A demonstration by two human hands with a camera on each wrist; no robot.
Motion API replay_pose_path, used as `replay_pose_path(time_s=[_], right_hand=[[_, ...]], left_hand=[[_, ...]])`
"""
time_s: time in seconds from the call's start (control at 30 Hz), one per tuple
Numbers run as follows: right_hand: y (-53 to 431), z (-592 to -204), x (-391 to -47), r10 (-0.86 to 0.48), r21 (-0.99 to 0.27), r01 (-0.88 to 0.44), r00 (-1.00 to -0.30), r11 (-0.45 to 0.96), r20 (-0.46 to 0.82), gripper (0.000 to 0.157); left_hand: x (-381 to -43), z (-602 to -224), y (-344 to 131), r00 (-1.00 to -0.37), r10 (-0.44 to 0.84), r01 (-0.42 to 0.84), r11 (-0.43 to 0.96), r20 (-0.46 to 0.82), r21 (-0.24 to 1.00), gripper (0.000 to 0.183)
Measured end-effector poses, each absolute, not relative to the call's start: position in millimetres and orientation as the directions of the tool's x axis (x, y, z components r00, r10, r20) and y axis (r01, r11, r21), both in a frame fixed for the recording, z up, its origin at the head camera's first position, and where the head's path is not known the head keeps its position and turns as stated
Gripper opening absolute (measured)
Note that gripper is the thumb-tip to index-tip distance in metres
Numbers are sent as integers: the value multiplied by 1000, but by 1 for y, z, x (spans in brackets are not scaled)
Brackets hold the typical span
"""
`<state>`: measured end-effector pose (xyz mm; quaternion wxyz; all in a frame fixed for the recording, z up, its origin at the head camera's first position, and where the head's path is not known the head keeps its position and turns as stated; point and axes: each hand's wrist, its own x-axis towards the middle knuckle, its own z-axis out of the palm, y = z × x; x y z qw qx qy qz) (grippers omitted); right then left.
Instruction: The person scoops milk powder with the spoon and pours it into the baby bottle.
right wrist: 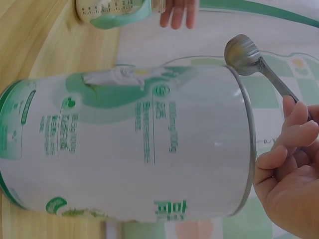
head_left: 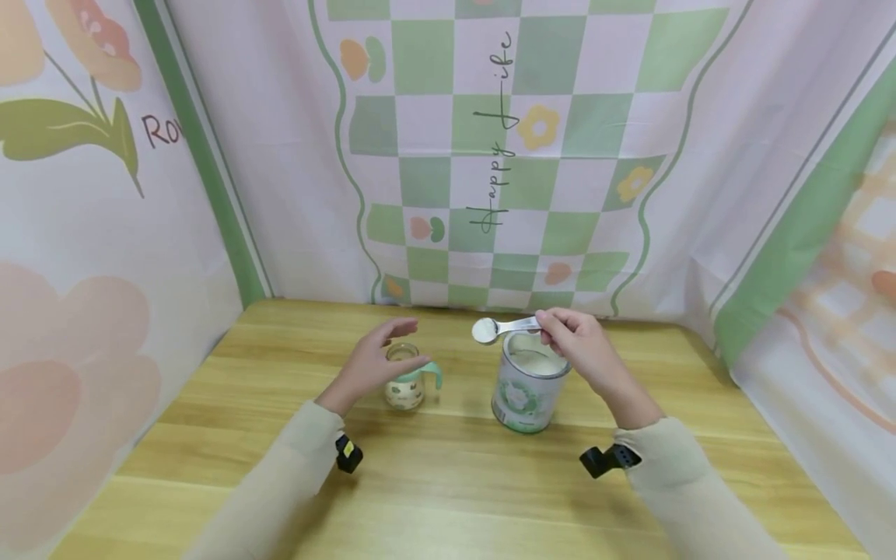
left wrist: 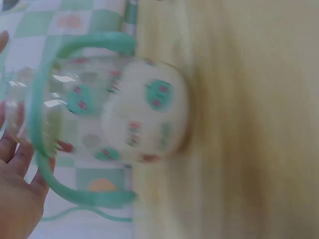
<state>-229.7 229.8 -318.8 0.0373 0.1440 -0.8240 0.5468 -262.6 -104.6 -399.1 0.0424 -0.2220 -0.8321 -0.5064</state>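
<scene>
My right hand (head_left: 584,350) pinches the handle of a metal measuring spoon (head_left: 516,325). White powder fills the spoon's bowl, which is held level above the left side of a tall white and green milk powder can (head_left: 526,400). The can is uncapped, with pale powder inside. On the left, a clear baby bottle (head_left: 404,395) with mint-green handles stands upright and uncapped, whitish contents in its lower part. My left hand (head_left: 367,362) is beside the bottle's neck, thumb and fingers spread apart. In the left wrist view the bottle (left wrist: 144,109) is blurred and partly covers the fingers.
A wood-grain table (head_left: 448,490) carries the bottle and the can, with a gap between them. Behind it hangs a green and white checked curtain (head_left: 483,179). More printed fabric (head_left: 105,272) closes off the left and right sides.
</scene>
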Motion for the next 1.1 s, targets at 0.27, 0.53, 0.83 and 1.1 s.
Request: replay_pose_path(time_s=[0.27, 0.53, 0.83, 1.1], right_hand=[[216, -320, -232, -221, -887, -286, -951, 362, 216, 38], [200, -320, -233, -238, -855, -316, -943, 410, 234, 42], [179, -322, -235, -263, -808, -375, -923, 454, 281, 38], [159, -326, -237, -273, -798, -414, -907, 438, 320, 35]], left_hand=[[-260, -422, -116, -939, 298, 282, 393, 169, 875, 80], [-260, -432, -116, -963, 242, 212, 422, 116, 881, 72], [-261, -432, -116, -964, 246, 196, 418, 97, 887, 67], [-261, -433, -119, -957, 274, 205, 400, 98, 893, 64]])
